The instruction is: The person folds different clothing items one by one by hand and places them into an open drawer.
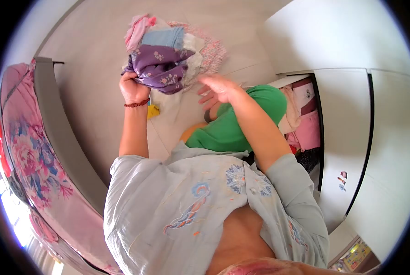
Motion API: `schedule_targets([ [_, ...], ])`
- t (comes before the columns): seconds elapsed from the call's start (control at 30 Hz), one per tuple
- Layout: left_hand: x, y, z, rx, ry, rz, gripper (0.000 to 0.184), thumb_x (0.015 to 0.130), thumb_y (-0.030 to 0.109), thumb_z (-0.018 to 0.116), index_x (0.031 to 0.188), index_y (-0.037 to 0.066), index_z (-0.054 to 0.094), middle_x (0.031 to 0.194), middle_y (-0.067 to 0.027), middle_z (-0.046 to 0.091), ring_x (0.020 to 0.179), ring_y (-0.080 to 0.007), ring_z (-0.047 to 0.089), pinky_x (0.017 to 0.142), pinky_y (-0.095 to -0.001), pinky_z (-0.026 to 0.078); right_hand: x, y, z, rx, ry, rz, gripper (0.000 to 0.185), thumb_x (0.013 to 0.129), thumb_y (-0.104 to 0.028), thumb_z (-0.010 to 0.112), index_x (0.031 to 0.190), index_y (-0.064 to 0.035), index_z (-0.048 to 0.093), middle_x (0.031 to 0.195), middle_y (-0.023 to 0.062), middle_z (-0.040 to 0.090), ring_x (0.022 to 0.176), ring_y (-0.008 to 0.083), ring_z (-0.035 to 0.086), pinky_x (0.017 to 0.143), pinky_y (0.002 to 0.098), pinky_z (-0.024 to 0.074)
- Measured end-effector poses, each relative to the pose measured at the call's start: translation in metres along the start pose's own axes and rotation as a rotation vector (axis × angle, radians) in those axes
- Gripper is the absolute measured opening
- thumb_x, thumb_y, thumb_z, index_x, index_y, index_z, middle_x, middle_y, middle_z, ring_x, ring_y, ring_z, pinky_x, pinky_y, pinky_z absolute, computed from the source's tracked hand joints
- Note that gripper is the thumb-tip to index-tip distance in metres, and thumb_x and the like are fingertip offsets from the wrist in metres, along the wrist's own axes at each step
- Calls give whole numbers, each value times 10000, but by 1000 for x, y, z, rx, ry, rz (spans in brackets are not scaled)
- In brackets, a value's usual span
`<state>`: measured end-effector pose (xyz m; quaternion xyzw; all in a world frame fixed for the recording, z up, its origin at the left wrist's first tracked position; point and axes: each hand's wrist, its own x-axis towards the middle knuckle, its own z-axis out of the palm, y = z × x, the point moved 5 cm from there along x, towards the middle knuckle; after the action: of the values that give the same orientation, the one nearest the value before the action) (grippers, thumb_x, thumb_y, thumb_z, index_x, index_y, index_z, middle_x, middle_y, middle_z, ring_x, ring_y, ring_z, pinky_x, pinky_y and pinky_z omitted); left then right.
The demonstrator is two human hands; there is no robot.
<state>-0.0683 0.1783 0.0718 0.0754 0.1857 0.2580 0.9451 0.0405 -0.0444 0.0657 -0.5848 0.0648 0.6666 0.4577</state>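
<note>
My left hand, with a beaded bracelet on its wrist, is closed on the edge of a purple floral cloth, which hangs loosely bunched. My right hand is to the right of the cloth, fingers spread, holding nothing. Around and behind the purple cloth are a light blue cloth, a pink cloth and a pink-and-white patterned cloth spread on the floor. Whether the blue and pink pieces touch the purple one cannot be made out. A small yellow item lies below the cloth.
My bent leg in green fabric is under my right arm. To the right, an open white cabinet holds folded pink and maroon clothes. A bed with a pink floral cover runs along the left.
</note>
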Motion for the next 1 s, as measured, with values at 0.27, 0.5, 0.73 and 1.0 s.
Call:
schedule_targets([
  [0.27, -81, -114, 195, -253, -542, -373, 569, 665, 76, 502, 1221, -31, 446, 1148, -185, 549, 1041, -329, 539, 907, -465, 445, -49, -22, 40, 571, -948, -221, 685, 841, -523, 488, 1345, -88, 327, 1332, 173, 394, 1137, 418, 450, 813, 598, 447],
  [0.5, -127, -182, 213, 35, -581, -417, 477, 691, 4, 561, 1155, -4, 452, 1113, -169, 554, 1044, -276, 536, 931, -369, 410, -138, -46, -34, 796, -627, -861, 565, 808, -296, 537, 1299, -61, 382, 1225, 139, 474, 1074, 310, 501, 841, 460, 458],
  [0.73, -108, -198, 190, 819, -630, -207, 519, 660, -38, 529, 1171, 28, 468, 1092, -77, 522, 1023, -169, 502, 863, -275, 403, -266, -46, -112, 732, -11, -1389, 501, 775, -68, 585, 1252, -34, 436, 1118, 105, 554, 1012, 201, 552, 869, 322, 468],
  [1.0, -145, -240, 265, 629, -986, -289, 843, 786, 296, 608, 1414, 6, 126, 1422, -144, 255, 1312, -252, 268, 1074, -367, 212, -375, -19, -86, 272, 481, -1600, 359, 771, 29, 587, 1124, -16, 537, 1011, 58, 587, 883, 119, 573, 815, 241, 465],
])
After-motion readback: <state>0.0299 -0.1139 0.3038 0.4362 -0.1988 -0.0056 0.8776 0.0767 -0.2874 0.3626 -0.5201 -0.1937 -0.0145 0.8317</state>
